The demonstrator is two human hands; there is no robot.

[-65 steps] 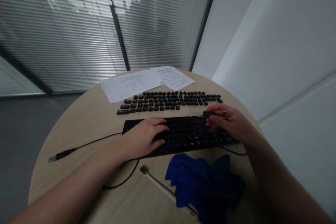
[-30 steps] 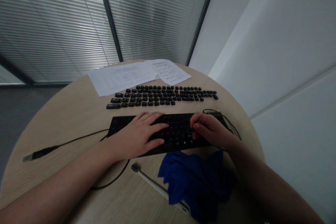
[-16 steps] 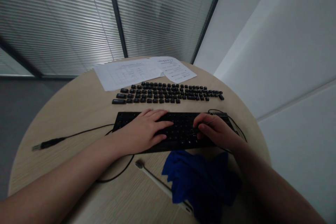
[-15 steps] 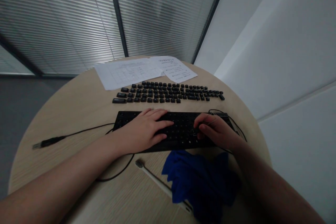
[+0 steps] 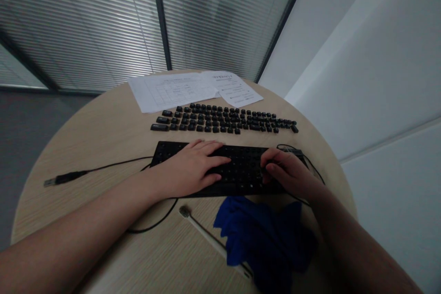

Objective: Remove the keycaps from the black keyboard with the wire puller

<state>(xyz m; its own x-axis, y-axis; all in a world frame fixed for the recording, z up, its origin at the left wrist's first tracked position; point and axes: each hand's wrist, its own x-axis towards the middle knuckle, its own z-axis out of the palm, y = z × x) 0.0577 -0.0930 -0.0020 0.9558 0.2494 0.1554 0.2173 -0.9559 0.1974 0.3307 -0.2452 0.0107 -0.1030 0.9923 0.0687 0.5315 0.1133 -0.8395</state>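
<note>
A black keyboard base (image 5: 241,170), its keycaps removed over much of it, lies across the round table. My left hand (image 5: 196,167) rests on its left part, palm down with the fingers spread. Over the right part, my right hand (image 5: 284,167) is curled with thumb and forefinger close together; what it holds is too dark and small to make out. Behind the base, several loose black keycaps (image 5: 220,119) are laid out in rows.
A blue cloth (image 5: 265,239) lies at the near side, partly over a white-handled brush (image 5: 206,235). A cable with a USB plug (image 5: 69,177) stretches left. Printed papers (image 5: 175,91) lie at the table's far edge.
My right hand has shifted slightly right over the keyboard, and the thin wire-like item seen at its fingers is now hardly visible. The whole view has shifted a little. My left hand stays on the keyboard.
</note>
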